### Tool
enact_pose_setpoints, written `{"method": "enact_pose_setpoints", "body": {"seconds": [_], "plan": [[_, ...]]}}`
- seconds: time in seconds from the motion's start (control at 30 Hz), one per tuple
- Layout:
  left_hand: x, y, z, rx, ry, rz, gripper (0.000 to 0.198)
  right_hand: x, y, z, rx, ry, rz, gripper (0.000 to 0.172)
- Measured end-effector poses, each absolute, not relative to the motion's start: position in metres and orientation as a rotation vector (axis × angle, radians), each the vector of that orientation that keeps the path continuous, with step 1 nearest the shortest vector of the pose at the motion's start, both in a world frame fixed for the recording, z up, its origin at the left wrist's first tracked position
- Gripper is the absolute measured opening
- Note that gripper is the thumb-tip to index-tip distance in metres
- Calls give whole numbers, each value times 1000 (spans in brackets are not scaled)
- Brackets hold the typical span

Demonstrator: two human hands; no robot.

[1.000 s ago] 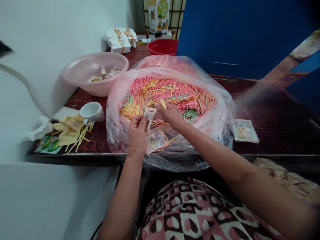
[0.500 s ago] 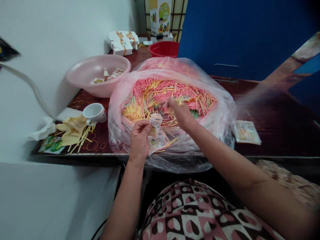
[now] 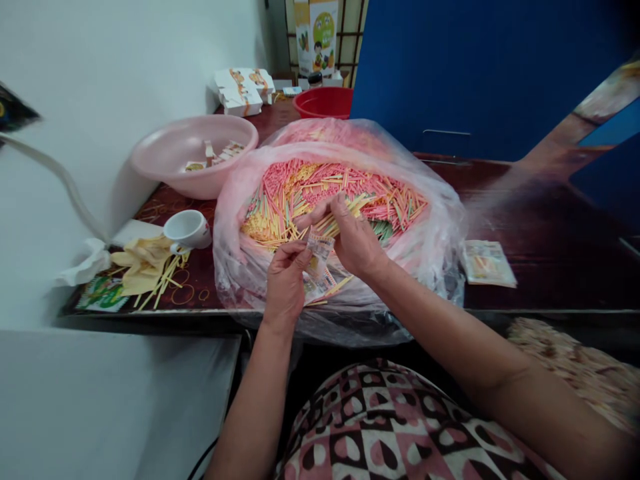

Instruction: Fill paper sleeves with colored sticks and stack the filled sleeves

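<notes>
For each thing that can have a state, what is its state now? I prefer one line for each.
Left hand: pinching the small packet.
Right hand: curled around yellow sticks.
Small packet: held; mouth open or not, unclear.
Large plastic bag: open, holding many coloured sticks.
White cup: upright, uncovered.
Pink basin: uncovered, several items inside.
Red basin: uncovered, partly hidden.
Packets at right: lying flat.

Has sticks point(image 3: 327, 193) in the plastic bag point(image 3: 443, 230) and a packet point(image 3: 314, 291) on the bag's near side; has another packet point(image 3: 487, 263) just right of the bag, a cup point(image 3: 201, 236) just left, a basin point(image 3: 200, 185) behind-left, a tub point(image 3: 323, 104) behind.
</notes>
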State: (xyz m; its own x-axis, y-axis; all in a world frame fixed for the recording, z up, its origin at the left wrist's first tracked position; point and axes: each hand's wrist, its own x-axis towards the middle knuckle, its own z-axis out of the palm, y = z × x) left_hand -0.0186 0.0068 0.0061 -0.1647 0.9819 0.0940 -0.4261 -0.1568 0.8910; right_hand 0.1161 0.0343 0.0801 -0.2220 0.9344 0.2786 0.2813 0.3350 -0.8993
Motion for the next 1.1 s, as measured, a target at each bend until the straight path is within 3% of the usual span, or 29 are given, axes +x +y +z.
{"method": "enact_pose_setpoints", "body": {"seconds": [0.33,0.57,0.83,0.97,1.1], "plan": [[-15,9,3,875,841,1540,29,113,27,67,-881,-1466,1021,58],[-12,8,8,813,771,1587,29,118,29,68,-932,-1399,1150,63],[-5,13,10,814,790,1591,33,121,38,65,-894,-1506,1256,45],[-5,17,4,748,845,1594,34,124,43,62,-947,-1391,1178,57],[-1,19,3,771,840,1617,33,129,38,61,-957,-1595,1077,59]]}}
